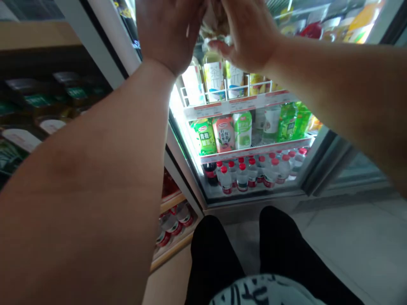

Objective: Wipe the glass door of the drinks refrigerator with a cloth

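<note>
At the top of the head view, in front of the lit fridge, my left hand [170, 34] and my right hand [249, 36] are raised close together. A blurred, see-through brownish thing [215, 19] shows between them; its kind is unclear. Both hands seem closed about it, the right thumb pointing left below it. The upper frame edge cuts off most of the fingers. Just beneath the hands, bottles with white labels [213, 76] stand behind a white wire rail [225, 91] on a fridge shelf.
Green and red drink cartons [224, 133] line the shelf below. Several red-capped bottles [242, 177] stand at the fridge bottom. An open glass door [356, 169] is on the right. Dark shelves with bottles [38, 106] are on the left. My black-clad legs [216, 258] stand before the fridge.
</note>
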The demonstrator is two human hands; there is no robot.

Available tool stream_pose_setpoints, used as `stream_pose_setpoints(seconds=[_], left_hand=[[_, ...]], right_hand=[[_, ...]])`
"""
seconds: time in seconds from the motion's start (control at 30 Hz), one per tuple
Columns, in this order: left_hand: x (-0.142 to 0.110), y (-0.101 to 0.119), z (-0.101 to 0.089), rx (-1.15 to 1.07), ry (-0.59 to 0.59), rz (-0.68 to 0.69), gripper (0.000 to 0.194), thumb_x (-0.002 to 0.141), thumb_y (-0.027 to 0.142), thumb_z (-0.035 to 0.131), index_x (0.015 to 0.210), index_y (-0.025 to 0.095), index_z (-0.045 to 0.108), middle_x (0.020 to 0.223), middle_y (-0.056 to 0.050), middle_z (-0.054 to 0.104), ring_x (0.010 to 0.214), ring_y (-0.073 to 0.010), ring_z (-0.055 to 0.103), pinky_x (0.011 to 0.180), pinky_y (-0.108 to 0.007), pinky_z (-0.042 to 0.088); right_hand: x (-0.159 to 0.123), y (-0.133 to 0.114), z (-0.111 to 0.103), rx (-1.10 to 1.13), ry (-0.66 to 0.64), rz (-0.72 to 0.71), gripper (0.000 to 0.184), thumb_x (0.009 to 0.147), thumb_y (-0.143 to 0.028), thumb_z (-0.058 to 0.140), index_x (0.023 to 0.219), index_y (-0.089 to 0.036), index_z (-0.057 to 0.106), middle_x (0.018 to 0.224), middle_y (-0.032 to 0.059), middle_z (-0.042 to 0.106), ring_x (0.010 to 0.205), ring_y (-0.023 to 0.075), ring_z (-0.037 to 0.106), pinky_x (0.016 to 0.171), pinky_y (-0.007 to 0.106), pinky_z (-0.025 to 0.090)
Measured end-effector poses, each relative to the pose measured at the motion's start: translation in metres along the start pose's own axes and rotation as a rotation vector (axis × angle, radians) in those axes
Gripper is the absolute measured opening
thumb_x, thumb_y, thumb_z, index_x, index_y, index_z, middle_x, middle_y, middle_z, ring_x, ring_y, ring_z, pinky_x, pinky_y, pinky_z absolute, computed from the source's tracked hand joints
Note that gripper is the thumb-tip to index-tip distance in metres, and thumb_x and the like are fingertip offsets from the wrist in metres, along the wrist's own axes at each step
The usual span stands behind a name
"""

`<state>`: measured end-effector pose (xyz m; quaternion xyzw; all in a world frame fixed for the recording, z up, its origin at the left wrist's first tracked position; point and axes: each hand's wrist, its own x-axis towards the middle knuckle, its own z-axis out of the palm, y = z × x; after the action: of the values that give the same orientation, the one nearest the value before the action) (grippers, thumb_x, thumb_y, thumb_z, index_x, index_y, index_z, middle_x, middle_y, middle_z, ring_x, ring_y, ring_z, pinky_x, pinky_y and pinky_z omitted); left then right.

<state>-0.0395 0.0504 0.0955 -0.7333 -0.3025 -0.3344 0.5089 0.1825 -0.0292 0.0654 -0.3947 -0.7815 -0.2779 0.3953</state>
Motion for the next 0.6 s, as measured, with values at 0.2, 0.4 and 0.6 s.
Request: stream_pose_setpoints(seconds=[0.2, 0.4, 0.6], left_hand=[[0.000, -0.019, 0.023, 0.117, 0.269, 0.137, 0.038, 0.119, 0.039, 0.020, 0.156, 0.042, 0.029, 0.167, 0.016, -0.007, 0.160, -0.0162, -0.006, 0.126, -0.044, 0.014], [-0.022, -0.002, -0.009, -0.051, 0.057, 0.174, 0.044, 0.114, 0.037, 0.027, 0.145, 0.023, 0.053, 0.143, -0.010, 0.056, 0.139, -0.0292, 0.047, 0.115, -0.054, 0.037], [-0.045, 0.017, -0.035, -0.033, -0.086, -0.012, 0.055, 0.101, 0.054, 0.048, 0.145, 0.022, 0.061, 0.131, -0.017, 0.059, 0.126, -0.0435, 0.054, 0.106, -0.070, 0.037]], right_hand=[[-0.046, 0.076, -0.013, -0.309, 0.150, 0.003, 0.074, 0.110, -0.049, 0.023, 0.165, 0.001, 0.023, 0.169, 0.0175, 0.026, 0.159, 0.0349, 0.023, 0.131, 0.058, 0.014], [-0.050, 0.084, -0.004, -0.370, 0.173, 0.014, 0.070, 0.105, -0.034, 0.038, 0.168, -0.006, 0.022, 0.173, 0.0136, 0.018, 0.162, 0.0321, 0.016, 0.133, 0.058, 0.017], [-0.051, 0.082, -0.002, -0.283, 0.174, 0.048, 0.068, 0.104, -0.032, 0.037, 0.168, -0.016, 0.022, 0.174, 0.0027, 0.016, 0.163, 0.0230, 0.014, 0.136, 0.051, 0.013]])
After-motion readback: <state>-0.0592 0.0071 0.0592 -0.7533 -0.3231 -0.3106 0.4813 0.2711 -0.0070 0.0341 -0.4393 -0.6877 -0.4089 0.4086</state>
